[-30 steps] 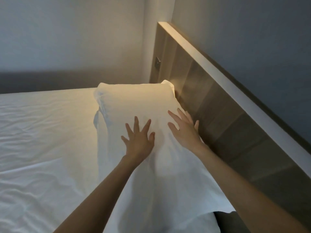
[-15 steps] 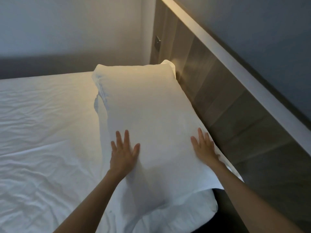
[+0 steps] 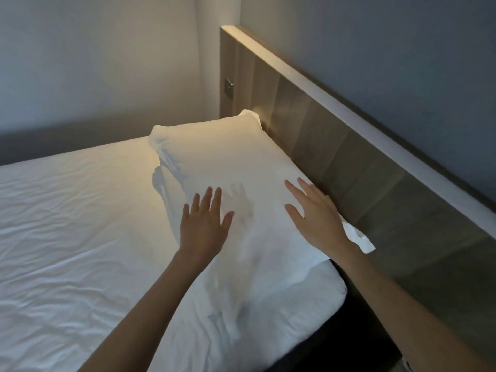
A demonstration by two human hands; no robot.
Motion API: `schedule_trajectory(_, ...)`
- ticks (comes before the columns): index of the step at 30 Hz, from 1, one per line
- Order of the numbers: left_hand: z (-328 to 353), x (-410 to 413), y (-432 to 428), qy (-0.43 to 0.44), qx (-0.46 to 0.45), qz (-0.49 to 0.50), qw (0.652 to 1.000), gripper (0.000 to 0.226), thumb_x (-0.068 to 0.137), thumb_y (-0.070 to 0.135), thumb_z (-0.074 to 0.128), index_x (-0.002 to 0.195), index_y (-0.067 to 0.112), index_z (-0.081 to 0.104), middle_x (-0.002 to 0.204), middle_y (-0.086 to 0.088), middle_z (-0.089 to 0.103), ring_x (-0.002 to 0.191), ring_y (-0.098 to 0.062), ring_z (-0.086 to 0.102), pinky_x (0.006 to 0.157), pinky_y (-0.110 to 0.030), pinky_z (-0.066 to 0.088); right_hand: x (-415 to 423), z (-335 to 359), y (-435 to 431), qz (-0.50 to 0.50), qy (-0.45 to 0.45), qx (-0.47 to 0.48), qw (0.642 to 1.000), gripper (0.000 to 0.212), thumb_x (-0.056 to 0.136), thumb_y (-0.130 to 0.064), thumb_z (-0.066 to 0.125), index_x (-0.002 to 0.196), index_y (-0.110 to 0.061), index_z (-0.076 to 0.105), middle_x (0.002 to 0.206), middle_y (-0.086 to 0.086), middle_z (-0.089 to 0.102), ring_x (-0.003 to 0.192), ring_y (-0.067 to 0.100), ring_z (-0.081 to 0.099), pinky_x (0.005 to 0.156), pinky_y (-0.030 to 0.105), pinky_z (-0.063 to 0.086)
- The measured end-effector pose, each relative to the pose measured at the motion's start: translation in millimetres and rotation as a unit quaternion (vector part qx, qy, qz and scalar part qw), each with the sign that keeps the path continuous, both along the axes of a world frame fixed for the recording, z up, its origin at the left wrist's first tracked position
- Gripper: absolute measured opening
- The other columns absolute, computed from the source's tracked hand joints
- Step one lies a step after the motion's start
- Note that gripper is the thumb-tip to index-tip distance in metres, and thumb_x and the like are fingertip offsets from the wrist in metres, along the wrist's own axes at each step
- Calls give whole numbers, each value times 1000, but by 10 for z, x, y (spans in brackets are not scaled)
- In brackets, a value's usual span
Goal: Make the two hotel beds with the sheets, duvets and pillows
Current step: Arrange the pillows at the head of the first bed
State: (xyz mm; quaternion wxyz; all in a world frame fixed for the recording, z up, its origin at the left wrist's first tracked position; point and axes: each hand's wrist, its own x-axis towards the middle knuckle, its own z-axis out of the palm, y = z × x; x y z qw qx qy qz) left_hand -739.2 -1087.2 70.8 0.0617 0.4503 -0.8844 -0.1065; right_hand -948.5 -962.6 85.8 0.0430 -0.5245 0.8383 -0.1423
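Note:
A white pillow (image 3: 230,167) lies lengthwise along the wooden headboard (image 3: 349,146) at the head of the bed. My left hand (image 3: 205,225) rests flat on the pillow's left side with fingers spread. My right hand (image 3: 315,213) presses flat on its right side, close to the headboard. Both hands sit on the nearer half of the pillow. A loose flap of the pillowcase (image 3: 359,238) sticks out past my right wrist. The white sheet (image 3: 75,237) covers the mattress, wrinkled across its surface.
A wall (image 3: 94,63) stands beyond the bed's far side. A small metal switch plate (image 3: 228,88) sits on the headboard's far end. A dark gap (image 3: 357,318) runs between the mattress corner and the headboard.
Both hands have slid forward again on the pillow from its near end, after drawing back half a second ago. The view has tilted up a little.

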Motion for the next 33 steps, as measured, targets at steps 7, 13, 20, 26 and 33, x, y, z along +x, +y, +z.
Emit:
schedule_trajectory(7,481,743,486,39,-62,-121,990,65,98,57,20,154,24,16,161,-2,14,148,-31,13,118,-49,11,1117,355,762,-88,-5,-49,995,53,100,-46,41,150,-37,28,159,-5,26,146,21,24,118,48,24)
schedule_trajectory(13,726,1236,997,59,-83,-228,968,67,94,55,21,151,21,29,157,-7,26,144,-37,25,115,-53,18,2001,643,1528,-189,1,-72,979,53,99,-41,47,149,-36,30,158,-4,28,143,21,28,113,49,30)
schedule_trajectory(20,909,1443,1914,67,-89,-368,923,64,98,46,39,153,22,20,161,-5,14,147,-32,15,118,-46,15,2730,853,2720,-294,21,-136,946,53,97,-31,55,147,-31,37,151,-4,38,135,22,37,106,47,38)
schedule_trajectory(26,865,1565,3027,69,-92,-495,862,62,96,47,44,150,19,32,158,-8,26,144,-34,26,114,-50,24,3438,812,3942,-405,25,-161,900,52,97,-27,56,147,-29,39,152,-1,38,137,26,35,105,45,38)
schedule_trajectory(33,760,2056,4633,78,-76,-608,786,61,95,35,54,148,14,34,155,-11,31,141,-35,31,110,-53,33,4465,540,5477,-507,31,-150,848,51,96,-27,56,144,-31,41,151,-4,38,133,25,39,103,43,40)
